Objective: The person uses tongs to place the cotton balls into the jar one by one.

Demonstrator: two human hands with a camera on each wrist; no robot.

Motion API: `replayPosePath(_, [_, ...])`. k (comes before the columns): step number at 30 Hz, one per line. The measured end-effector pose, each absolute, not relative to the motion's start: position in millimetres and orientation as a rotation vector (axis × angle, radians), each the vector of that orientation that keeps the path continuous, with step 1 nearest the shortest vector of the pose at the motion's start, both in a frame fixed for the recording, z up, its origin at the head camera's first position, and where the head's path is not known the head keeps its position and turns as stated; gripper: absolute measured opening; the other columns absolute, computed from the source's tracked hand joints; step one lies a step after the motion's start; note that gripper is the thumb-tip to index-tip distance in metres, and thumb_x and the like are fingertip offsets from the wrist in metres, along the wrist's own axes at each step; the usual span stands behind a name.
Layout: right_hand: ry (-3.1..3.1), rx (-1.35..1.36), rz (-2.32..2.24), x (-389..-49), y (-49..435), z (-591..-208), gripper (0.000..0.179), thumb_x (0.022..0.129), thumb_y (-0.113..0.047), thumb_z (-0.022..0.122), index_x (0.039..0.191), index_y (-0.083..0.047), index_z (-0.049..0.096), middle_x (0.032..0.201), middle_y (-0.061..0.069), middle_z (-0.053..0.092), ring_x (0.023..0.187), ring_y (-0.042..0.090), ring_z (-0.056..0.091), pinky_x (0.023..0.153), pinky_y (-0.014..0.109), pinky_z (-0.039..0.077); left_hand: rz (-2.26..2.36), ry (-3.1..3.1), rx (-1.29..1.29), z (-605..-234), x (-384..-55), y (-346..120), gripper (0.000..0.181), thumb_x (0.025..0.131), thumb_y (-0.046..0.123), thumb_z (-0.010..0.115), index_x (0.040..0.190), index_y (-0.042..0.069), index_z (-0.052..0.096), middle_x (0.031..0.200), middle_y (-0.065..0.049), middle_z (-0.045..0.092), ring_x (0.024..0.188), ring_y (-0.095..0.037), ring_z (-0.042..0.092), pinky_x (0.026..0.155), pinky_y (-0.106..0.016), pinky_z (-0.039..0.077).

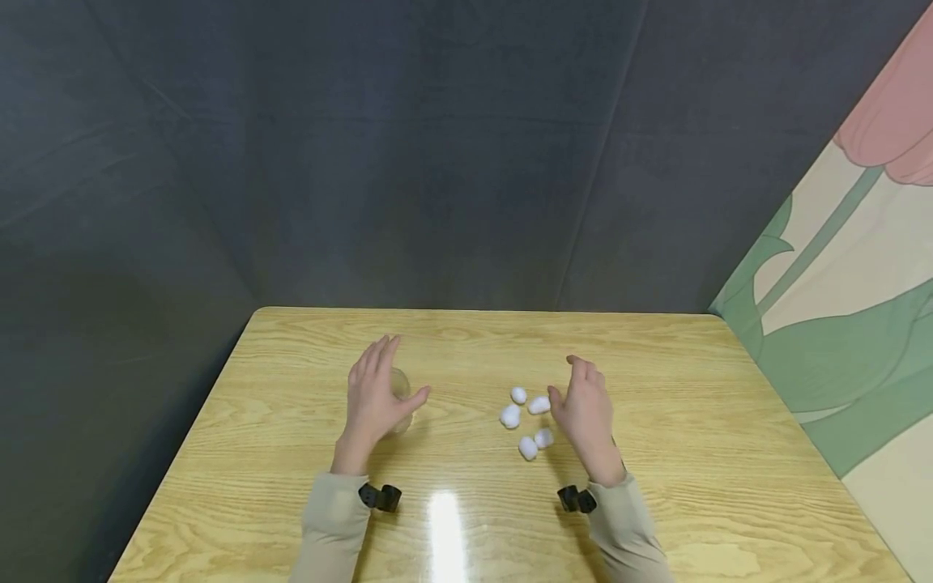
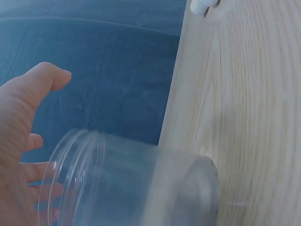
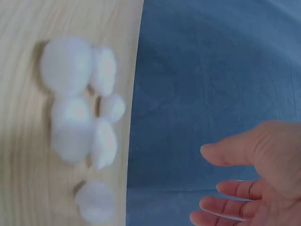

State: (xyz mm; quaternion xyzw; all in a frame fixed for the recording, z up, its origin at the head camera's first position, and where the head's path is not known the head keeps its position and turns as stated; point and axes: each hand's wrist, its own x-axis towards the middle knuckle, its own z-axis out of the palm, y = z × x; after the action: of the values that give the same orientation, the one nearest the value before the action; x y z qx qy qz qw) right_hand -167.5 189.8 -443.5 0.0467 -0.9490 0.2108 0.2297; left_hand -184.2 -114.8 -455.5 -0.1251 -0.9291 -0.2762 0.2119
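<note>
My left hand (image 1: 373, 401) is spread with thumb and fingers apart, just left of a clear plastic jar (image 2: 134, 174). In the left wrist view the jar's threaded rim faces the fingers, some of which show through its wall. Whether they touch it I cannot tell. Fingers extended and thumb apart, my right hand (image 1: 585, 411) hovers over the table beside several white cotton balls (image 1: 510, 416). Nothing is in its grasp. The right wrist view shows the cotton balls (image 3: 67, 66) bunched together, with one cotton ball (image 3: 95, 201) a little apart.
The light wood table (image 1: 692, 453) carries the jar and the cotton balls. A dark cloth (image 1: 437, 162) hangs behind its far edge and along the left side. On the right hangs a flower-patterned cloth (image 1: 867, 308). Each wrist wears a small black camera (image 1: 381, 497).
</note>
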Motion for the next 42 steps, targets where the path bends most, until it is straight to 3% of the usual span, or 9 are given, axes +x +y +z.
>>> replayPosePath(5, [-2.676, 0.09, 0.656, -164, 200, -446, 0.051, 0.079, -0.005, 0.07, 0.12, 0.013, 0.046, 0.109, 0.033, 0.053, 0.097, 0.048, 0.052, 0.062, 0.048, 0.048, -0.877, -2.542, -0.316, -460, -180, -125, 0.089, 0.071, 0.043, 0.076, 0.141, 0.004, 0.037, 0.143, -0.018, 0.038, 0.13, -0.038, 0.034, 0.102, -0.058, 0.024])
replayPosePath(12, [-2.816, 0.005, 0.804, -157, 216, -448, 0.051, 0.084, -0.006, 0.066, 0.125, 0.012, 0.042, 0.115, 0.032, 0.05, 0.099, 0.045, 0.05, 0.054, 0.041, 0.047, -1.043, -2.49, -0.271, -463, -172, -136, 0.091, 0.069, 0.034, 0.08, 0.142, 0.003, 0.035, 0.142, -0.019, 0.039, 0.128, -0.041, 0.034, 0.099, -0.063, 0.026])
replayPosePath(19, [-2.881, -0.038, 0.835, -150, 231, -453, 0.05, 0.086, -0.006, 0.063, 0.126, 0.014, 0.039, 0.116, 0.036, 0.048, 0.102, 0.048, 0.05, 0.069, 0.049, 0.05, -1.229, -2.546, -0.195, -465, -164, -146, 0.096, 0.069, 0.032, 0.082, 0.146, 0.008, 0.028, 0.146, -0.018, 0.033, 0.132, -0.04, 0.027, 0.1, -0.064, 0.024])
replayPosePath(26, [-2.921, -0.072, 0.839, -149, 245, -461, 0.053, 0.084, -0.007, 0.064, 0.125, 0.014, 0.038, 0.116, 0.037, 0.046, 0.104, 0.051, 0.047, 0.072, 0.053, 0.047, -1.402, -2.54, -0.143, -472, -160, -153, 0.101, 0.068, 0.027, 0.083, 0.147, 0.009, 0.024, 0.147, -0.018, 0.029, 0.134, -0.039, 0.024, 0.1, -0.065, 0.024])
replayPosePath(35, [-3.0, -0.095, 0.806, -145, 261, -467, 0.056, 0.084, -0.01, 0.065, 0.123, 0.018, 0.037, 0.115, 0.042, 0.042, 0.103, 0.057, 0.044, 0.077, 0.059, 0.044, -1.704, -2.434, -0.186, -485, -156, -164, 0.096, 0.071, 0.008, 0.08, 0.147, 0.003, 0.021, 0.143, -0.025, 0.031, 0.126, -0.04, 0.033, 0.101, -0.057, 0.029])
replayPosePath(42, [-3.038, -0.122, 0.745, -144, 267, -471, 0.052, 0.084, -0.01, 0.064, 0.12, 0.017, 0.04, 0.113, 0.041, 0.044, 0.099, 0.055, 0.048, 0.074, 0.057, 0.046, -1.88, -2.414, -0.146, -471, -148, -163, 0.092, 0.07, -0.003, 0.077, 0.143, -0.007, 0.021, 0.132, -0.032, 0.038, 0.12, -0.045, 0.038, 0.097, -0.055, 0.033])
